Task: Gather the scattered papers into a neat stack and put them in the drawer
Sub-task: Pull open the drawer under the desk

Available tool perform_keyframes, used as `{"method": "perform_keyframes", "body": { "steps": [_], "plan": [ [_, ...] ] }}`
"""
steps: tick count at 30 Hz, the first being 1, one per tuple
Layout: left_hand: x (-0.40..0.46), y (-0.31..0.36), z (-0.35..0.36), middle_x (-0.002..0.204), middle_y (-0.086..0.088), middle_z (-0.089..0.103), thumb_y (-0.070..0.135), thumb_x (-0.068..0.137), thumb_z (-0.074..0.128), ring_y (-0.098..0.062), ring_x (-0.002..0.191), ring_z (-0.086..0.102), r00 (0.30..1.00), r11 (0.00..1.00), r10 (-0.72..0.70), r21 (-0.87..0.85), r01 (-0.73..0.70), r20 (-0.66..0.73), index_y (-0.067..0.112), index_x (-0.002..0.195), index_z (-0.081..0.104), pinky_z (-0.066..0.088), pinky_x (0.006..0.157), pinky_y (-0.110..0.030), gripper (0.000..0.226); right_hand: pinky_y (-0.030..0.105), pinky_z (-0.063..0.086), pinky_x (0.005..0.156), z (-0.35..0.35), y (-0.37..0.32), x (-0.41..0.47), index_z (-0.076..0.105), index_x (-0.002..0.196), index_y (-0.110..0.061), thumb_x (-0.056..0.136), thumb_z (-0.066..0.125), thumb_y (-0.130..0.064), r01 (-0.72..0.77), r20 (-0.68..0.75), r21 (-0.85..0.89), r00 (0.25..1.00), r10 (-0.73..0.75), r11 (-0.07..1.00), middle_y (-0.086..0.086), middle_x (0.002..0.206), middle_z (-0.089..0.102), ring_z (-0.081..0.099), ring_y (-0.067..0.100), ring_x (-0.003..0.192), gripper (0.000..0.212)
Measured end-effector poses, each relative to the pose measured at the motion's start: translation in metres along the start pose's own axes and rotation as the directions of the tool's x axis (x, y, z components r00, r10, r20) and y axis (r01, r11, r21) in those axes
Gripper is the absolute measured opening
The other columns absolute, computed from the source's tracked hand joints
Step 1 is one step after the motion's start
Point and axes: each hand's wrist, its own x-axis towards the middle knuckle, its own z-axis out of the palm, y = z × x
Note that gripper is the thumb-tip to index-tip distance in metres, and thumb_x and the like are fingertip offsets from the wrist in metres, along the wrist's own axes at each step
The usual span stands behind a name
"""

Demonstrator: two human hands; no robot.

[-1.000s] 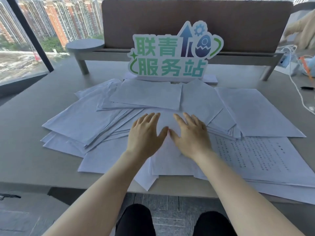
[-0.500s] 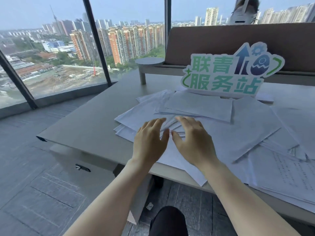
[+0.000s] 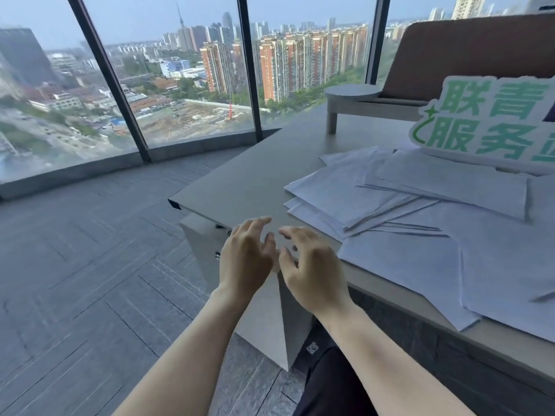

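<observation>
Many white papers (image 3: 426, 223) lie spread and overlapping across the right half of the grey desk (image 3: 255, 184). Under the desk's left end stands a grey drawer cabinet (image 3: 204, 244) with small metal locks on its front; its drawers look closed. My left hand (image 3: 246, 256) and my right hand (image 3: 309, 265) hover side by side over the desk's front left edge, left of the papers, fingers spread and loosely curled, holding nothing.
A green and white standing sign (image 3: 486, 121) stands behind the papers. A brown padded divider (image 3: 468, 55) with a round grey shelf (image 3: 353, 93) closes the desk's back. Floor-to-ceiling windows (image 3: 180, 70) and grey tiled floor (image 3: 84, 280) lie to the left.
The view has swung left. Both hands have lifted off the paper pile and moved left, and now hover over the desk's front left edge above the cabinet.
</observation>
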Motion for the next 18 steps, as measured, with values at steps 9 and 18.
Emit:
{"method": "perform_keyframes", "body": {
  "steps": [9, 18],
  "plan": [
    [-0.01, -0.069, 0.01, 0.116, 0.003, 0.067, 0.022, 0.093, 0.054, -0.017, 0.105, 0.062, 0.977, 0.964, -0.211, -0.169, 0.204, -0.025, 0.019, 0.12, 0.063, 0.05, 0.088, -0.033, 0.029, 0.033, 0.052, 0.088, 0.059, 0.0, -0.02, 0.063, 0.122, -0.009, 0.09, 0.054, -0.015, -0.099, 0.064, 0.13, 0.994, 0.092, 0.987, 0.002, 0.111, 0.067, 0.063, 0.017, 0.097, 0.034],
    [-0.029, -0.119, 0.023, 0.122, -0.004, 0.066, 0.017, 0.095, 0.049, -0.019, 0.109, 0.062, 0.896, 0.871, -0.432, -0.209, 0.444, 0.103, 0.011, 0.126, 0.059, 0.047, 0.093, -0.03, 0.034, 0.026, 0.046, 0.07, 0.097, 0.018, -0.046, 0.053, 0.128, -0.014, 0.093, 0.052, -0.01, -0.537, 0.143, 0.268, 0.843, 0.519, 0.799, -0.004, 0.099, 0.063, 0.059, 0.008, 0.076, 0.036]
  ]
}}
